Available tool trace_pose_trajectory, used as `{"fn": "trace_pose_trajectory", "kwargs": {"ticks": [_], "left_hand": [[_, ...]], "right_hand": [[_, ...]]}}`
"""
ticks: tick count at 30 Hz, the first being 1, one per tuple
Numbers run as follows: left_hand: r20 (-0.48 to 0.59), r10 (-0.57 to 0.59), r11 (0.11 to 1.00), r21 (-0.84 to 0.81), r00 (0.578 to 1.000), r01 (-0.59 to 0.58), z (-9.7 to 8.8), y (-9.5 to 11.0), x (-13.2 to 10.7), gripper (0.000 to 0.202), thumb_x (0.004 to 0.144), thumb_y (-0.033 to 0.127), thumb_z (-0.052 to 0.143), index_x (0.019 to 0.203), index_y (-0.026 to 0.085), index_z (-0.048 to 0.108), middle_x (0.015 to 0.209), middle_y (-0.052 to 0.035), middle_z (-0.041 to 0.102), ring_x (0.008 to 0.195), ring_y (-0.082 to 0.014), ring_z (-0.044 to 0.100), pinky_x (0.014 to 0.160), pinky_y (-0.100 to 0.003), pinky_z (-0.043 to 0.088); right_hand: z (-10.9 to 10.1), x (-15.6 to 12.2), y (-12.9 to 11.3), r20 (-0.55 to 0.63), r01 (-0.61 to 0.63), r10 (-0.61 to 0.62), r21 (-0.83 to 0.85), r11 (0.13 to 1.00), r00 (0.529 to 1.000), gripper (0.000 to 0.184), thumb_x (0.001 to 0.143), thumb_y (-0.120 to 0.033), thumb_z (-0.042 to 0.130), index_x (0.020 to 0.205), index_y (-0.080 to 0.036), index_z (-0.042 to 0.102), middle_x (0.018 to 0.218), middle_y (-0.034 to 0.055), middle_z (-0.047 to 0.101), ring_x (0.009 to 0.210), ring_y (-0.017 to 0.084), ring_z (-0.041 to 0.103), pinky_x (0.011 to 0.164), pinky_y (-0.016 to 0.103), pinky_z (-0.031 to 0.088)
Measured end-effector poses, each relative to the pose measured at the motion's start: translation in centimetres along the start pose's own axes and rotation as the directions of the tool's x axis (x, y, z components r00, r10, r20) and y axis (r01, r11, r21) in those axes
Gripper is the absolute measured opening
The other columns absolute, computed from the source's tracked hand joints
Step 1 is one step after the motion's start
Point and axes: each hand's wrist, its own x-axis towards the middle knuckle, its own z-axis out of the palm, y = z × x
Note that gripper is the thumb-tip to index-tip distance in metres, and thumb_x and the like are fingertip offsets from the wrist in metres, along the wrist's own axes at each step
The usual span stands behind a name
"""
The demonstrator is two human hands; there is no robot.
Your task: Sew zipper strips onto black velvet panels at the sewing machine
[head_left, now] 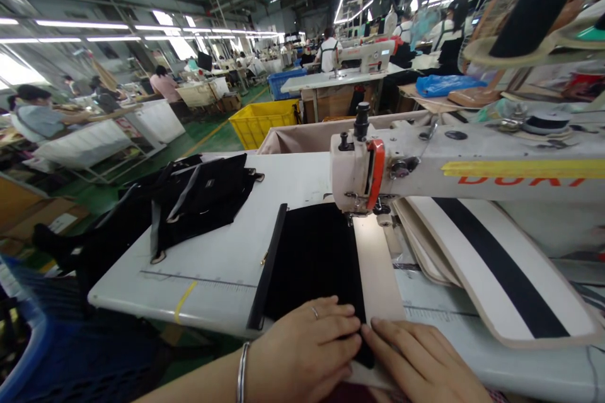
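Note:
A black fabric panel (pixel 312 258) lies on the sewing table, its far edge by the needle and presser foot of the sewing machine (pixel 362 182). A dark strip with a small gold-coloured zipper pull (pixel 263 258) runs along its left side. Beneath it, a beige panel (pixel 382 271) shows along the right. My left hand (pixel 307 340) rests flat on the black panel's near end, fingers stretched out and thumb hidden. My right hand (pixel 416 359) lies beside it with extended fingers, over the near part of the beige panel, fingertips at the black panel's edge.
Black sewn pieces with grey straps (pixel 203 201) are heaped at the table's left. White panels with a dark stripe (pixel 491 264) lie under the machine arm. A blue basket (pixel 38 340) stands at lower left, a yellow crate (pixel 262 123) beyond the table. Co-workers sit farther off.

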Motion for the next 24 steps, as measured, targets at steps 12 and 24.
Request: {"fn": "trace_pose_trajectory", "kwargs": {"ticks": [12,24], "left_hand": [[-0.114,0.132,0.987,0.110,0.985,-0.119,0.5,-3.1,1.7,0.025,0.099,0.016,0.042,0.117,0.013,0.058,0.121,-0.0059,0.065,0.120,-0.0167,0.055,0.112,-0.035,0.038],[-0.027,0.122,0.968,0.224,0.992,-0.113,-0.1,-6.7,4.4,0.027,0.099,0.016,0.039,0.117,0.013,0.059,0.123,-0.0084,0.063,0.120,-0.0187,0.054,0.108,-0.038,0.042]], "right_hand": [[0.0,2.5,1.0,-0.111,-0.056,0.053,-0.027,0.998,0.992,0.030,0.094,-0.021,0.043,0.116,-0.014,0.063,0.116,0.0059,0.067,0.102,0.018,0.063,0.088,0.031,0.054],[1.2,4.1,2.7,0.012,-0.184,0.183,0.051,0.982,0.983,0.030,0.092,-0.027,0.052,0.121,-0.019,0.057,0.126,0.0070,0.060,0.114,0.022,0.056,0.097,0.041,0.050]]}}
